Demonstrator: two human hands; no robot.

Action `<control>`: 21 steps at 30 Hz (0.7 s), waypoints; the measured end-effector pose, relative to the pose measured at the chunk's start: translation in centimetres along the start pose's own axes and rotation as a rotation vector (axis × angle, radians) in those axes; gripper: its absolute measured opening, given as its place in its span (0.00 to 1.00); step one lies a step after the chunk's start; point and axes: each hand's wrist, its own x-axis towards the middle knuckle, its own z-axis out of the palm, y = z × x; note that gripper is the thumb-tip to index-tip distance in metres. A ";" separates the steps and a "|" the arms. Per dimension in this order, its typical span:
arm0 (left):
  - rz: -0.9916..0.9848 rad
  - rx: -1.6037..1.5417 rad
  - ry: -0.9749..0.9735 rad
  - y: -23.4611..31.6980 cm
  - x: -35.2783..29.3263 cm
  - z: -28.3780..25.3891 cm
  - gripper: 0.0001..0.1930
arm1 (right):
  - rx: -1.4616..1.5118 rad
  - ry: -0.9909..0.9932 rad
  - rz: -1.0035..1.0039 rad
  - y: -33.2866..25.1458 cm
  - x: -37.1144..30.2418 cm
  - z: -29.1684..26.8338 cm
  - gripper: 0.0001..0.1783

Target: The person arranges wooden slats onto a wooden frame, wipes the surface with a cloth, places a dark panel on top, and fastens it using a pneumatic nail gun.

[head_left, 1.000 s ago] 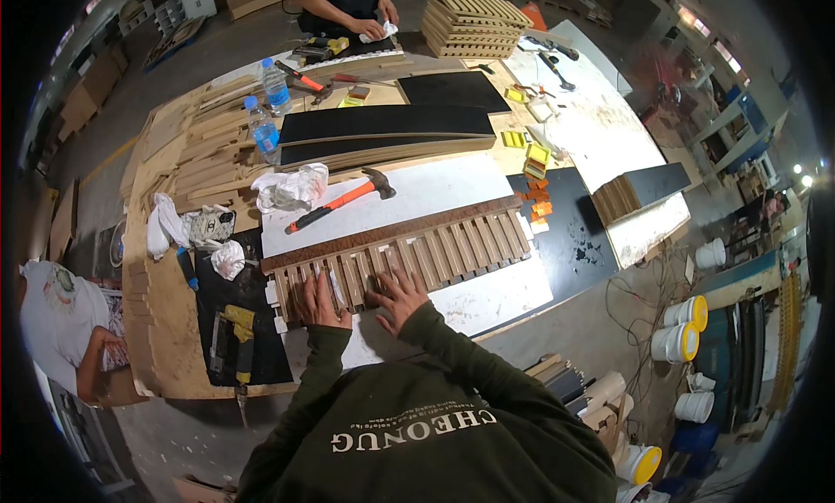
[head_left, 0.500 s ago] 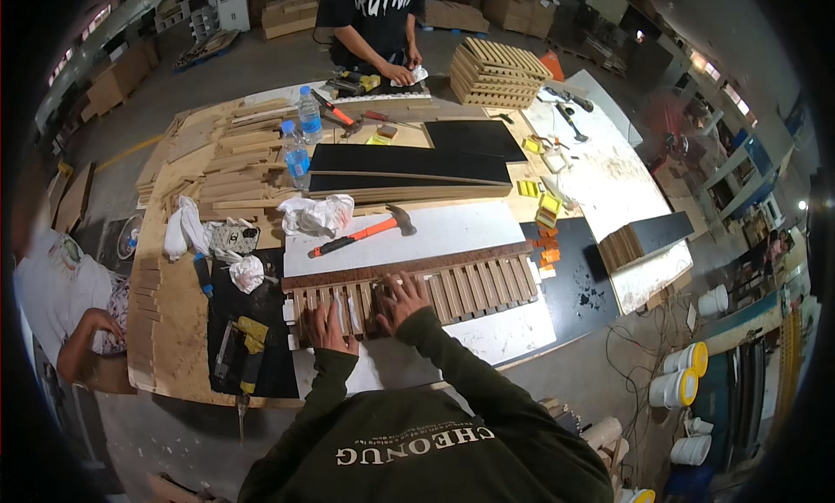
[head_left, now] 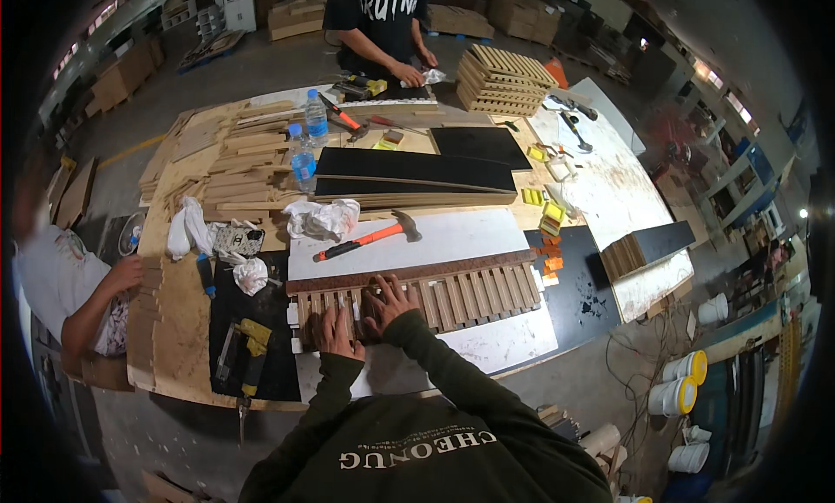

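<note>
Beneath both hands lies a slatted wooden panel [head_left: 474, 296], a row of brown slats along a dark reddish-brown rail [head_left: 417, 269]. My left hand [head_left: 340, 334] rests on the slats near the panel's left end, fingers stretched forward. Just right of it, my right hand [head_left: 391, 304] lies on the slats with its fingers spread toward the rail. Small pale strips show among the slats around my left fingers. A claw hammer [head_left: 370, 238] with an orange and black handle lies on the white board [head_left: 470, 232] beyond the rail.
A nail gun [head_left: 252, 351] lies left, near crumpled white cloth [head_left: 320, 218]. Water bottles [head_left: 303, 159], black boards [head_left: 413, 170] and wood strips [head_left: 248, 168] lie farther back. Stacked slatted panels [head_left: 504, 79] stand far right. Co-workers stand at the far side and the left edge.
My right hand has moved left along the slats, closer to my left hand, which has shifted slightly right. The co-worker at left has raised an arm to the table's edge.
</note>
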 end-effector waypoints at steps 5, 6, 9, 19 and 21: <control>-0.010 0.038 0.022 -0.3 0.4 -0.2 0.42 | -0.010 -0.006 -0.037 -0.7 -2.6 -0.1 0.35; -0.005 0.038 0.027 -0.1 0.5 -0.6 0.42 | -0.003 -0.006 -0.045 -0.9 -3.2 -0.1 0.36; -0.001 0.004 0.040 -0.8 0.7 -0.3 0.41 | 0.064 -0.038 -0.036 -1.6 -5.1 -0.1 0.38; 0.066 -0.045 0.020 -0.9 -0.2 1.1 0.39 | 0.247 0.087 0.026 0.0 -10.9 -1.0 0.31; 0.120 -0.073 -0.026 0.6 -0.1 1.9 0.40 | 0.301 0.197 0.130 2.1 -11.4 -0.8 0.28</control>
